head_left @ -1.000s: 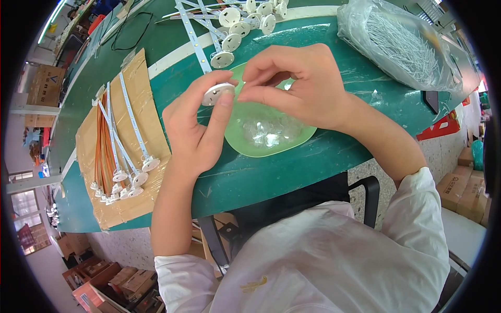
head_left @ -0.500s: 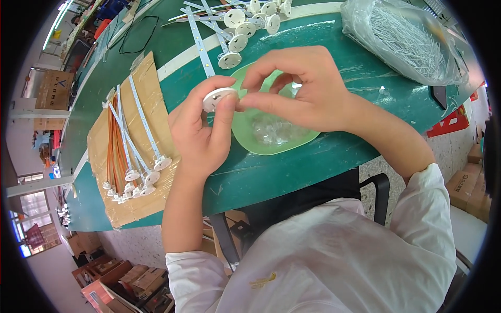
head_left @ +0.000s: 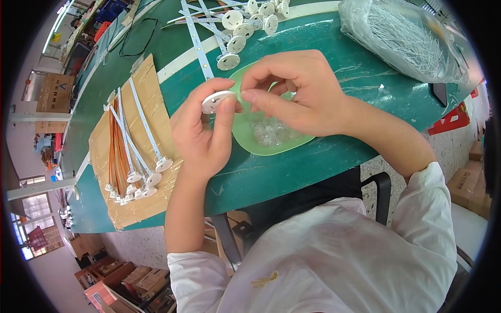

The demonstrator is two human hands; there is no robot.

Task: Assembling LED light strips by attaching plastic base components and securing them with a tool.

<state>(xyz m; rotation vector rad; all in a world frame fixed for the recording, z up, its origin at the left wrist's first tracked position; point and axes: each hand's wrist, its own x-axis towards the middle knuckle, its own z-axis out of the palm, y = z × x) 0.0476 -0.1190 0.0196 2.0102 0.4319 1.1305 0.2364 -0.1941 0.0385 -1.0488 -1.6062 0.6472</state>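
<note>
My left hand (head_left: 201,138) is closed on a white round disc (head_left: 213,103), pinched between thumb and fingers. A pale strip dotted with small LEDs (head_left: 195,43) runs up and away behind that hand; whether it joins the disc is hidden. Just right of the disc, my right hand (head_left: 308,96) is closed in a thumb-and-finger pinch. What it grips, if anything, is too small to make out. Beneath the right hand sits a light green bowl (head_left: 263,152) with small clear plastic pieces (head_left: 272,131) in it.
Several LED strips with white disc ends (head_left: 233,21) lie at the back. More strips (head_left: 141,117) and orange wires (head_left: 117,151) rest on cardboard (head_left: 167,133) at left. A clear bag (head_left: 360,28) of thin white pieces stands back right, near a black object (head_left: 438,94).
My right fingertips have drawn slightly away from the disc's edge, leaving a small gap. The left hand keeps its hold, nearly in place.
</note>
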